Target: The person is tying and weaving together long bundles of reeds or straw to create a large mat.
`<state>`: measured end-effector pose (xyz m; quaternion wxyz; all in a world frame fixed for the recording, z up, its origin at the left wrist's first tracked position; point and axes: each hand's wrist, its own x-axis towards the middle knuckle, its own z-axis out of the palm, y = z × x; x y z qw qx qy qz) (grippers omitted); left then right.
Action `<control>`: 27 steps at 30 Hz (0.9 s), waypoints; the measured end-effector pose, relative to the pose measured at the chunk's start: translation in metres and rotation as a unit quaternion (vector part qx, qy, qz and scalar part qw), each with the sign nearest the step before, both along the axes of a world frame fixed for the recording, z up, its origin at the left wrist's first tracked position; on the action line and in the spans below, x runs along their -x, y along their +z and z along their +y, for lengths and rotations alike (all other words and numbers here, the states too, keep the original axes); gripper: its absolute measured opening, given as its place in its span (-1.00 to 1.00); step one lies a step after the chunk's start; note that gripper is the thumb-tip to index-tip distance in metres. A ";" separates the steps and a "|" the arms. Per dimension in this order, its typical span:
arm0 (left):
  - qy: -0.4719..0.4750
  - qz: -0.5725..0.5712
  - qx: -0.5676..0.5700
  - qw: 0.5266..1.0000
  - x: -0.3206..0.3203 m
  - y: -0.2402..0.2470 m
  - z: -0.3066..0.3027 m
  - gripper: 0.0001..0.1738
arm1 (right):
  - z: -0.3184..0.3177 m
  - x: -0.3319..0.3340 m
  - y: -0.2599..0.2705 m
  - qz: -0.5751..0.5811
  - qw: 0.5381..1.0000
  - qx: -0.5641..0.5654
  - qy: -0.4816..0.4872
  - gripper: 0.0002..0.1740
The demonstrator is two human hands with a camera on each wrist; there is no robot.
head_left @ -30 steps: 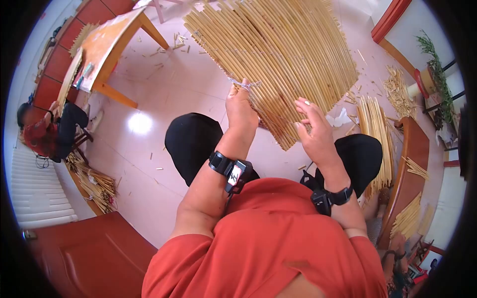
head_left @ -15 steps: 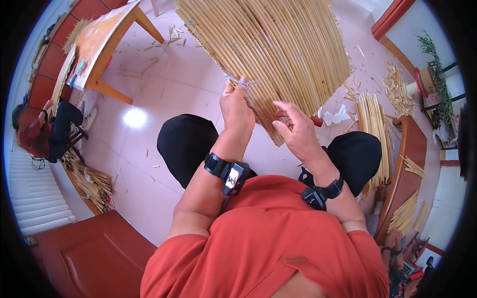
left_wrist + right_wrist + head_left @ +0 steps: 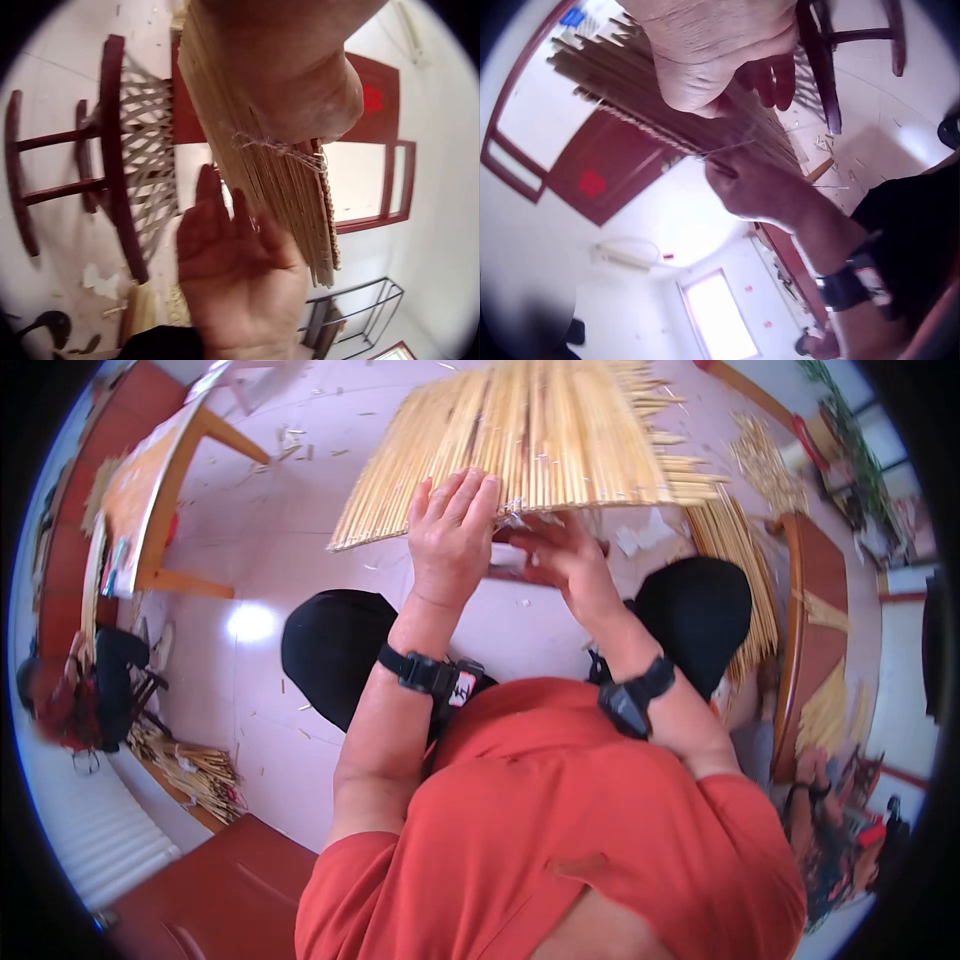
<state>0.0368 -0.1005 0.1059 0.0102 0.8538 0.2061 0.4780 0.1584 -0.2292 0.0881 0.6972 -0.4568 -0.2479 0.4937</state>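
A mat of tied straw-coloured stalks (image 3: 520,440) tilts in front of the person, its near edge level with the hands. The left hand (image 3: 450,540) grips that edge, fingers lying over the upper face. Below the edge the right hand (image 3: 580,565) has its fingers loosely extended, partly hidden by the mat. In the left wrist view the right palm (image 3: 240,277) faces the stalks, and a pale cord (image 3: 285,150) crosses them near the left hand (image 3: 300,82). The right wrist view shows the left hand (image 3: 757,180) pinching the corded edge.
A dark red stool (image 3: 116,157) with a woven seat stands beneath the mat. Stalk bundles (image 3: 740,580) lie at the right beside a wooden bench (image 3: 815,660). An orange table (image 3: 150,510) and a seated person (image 3: 90,680) are at the left. Stalk scraps dot the floor.
The mat has tipped so its near edge runs across in front of the hands. The left fingers now lie over it, and the right hand has moved from its face to below the edge.
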 end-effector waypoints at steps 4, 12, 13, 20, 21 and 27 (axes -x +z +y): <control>-0.020 0.154 0.025 0.988 -0.012 -0.066 -0.024 -0.57 | -0.020 -0.035 -0.060 0.247 0.969 -0.014 -0.018 -0.52; -0.229 0.202 0.447 0.841 0.013 -0.073 -0.067 -0.65 | -0.033 -0.044 -0.116 0.271 0.956 0.084 -0.078 -0.72; -0.231 0.233 0.633 0.701 0.019 -0.066 -0.071 -0.72 | -0.036 -0.038 -0.114 0.274 0.955 0.087 -0.080 -0.72; -0.090 0.152 0.696 0.696 0.028 -0.057 -0.057 -0.83 | -0.040 -0.014 -0.080 0.082 0.960 0.200 0.178 -0.77; -0.041 0.090 0.707 0.700 0.025 -0.058 -0.057 -0.81 | -0.043 -0.012 -0.073 0.084 0.959 0.204 0.181 -0.77; -0.089 0.019 0.851 0.518 0.005 -0.088 -0.062 -0.57 | -0.061 -0.010 -0.069 -0.104 0.926 0.277 0.237 -0.62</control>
